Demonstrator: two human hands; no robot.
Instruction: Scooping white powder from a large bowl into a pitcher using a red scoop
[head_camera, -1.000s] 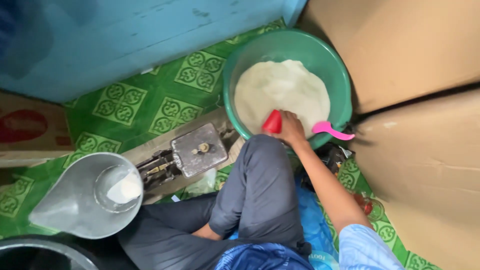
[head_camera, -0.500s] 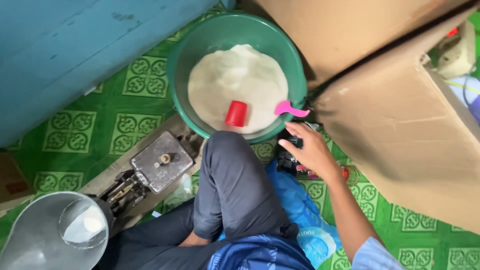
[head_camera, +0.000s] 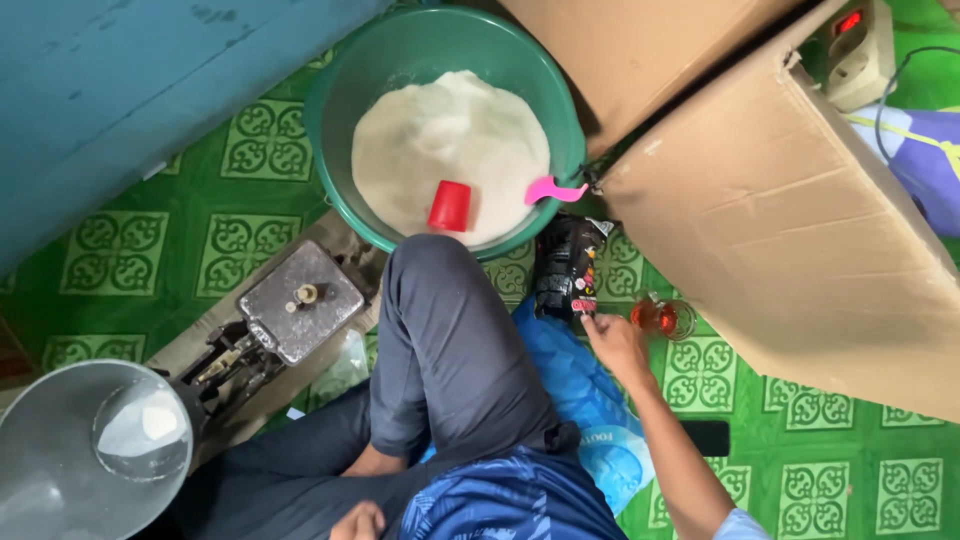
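While one red cup (head_camera: 449, 206) sits in flour, right hand (head_camera: 615, 343) touches one black packet (head_camera: 566, 268).

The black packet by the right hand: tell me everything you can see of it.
The black packet is a glossy, crinkled pouch, plastic or foil by its look, dark with small bright patches of print near its lower end. It stands or leans on the green patterned floor mat just below the green basin, beside the raised knee. The right hand touches its lower edge with the fingertips. Whether it is opened cannot be told.

I log: glossy black plastic packet (head_camera: 566, 275); smooth green plastic basin (head_camera: 340, 95) of matt white powder (head_camera: 440, 135); matt brown cardboard box (head_camera: 800, 220); dull grey metal scale plate (head_camera: 300, 305); clear glass cup (head_camera: 668, 318).
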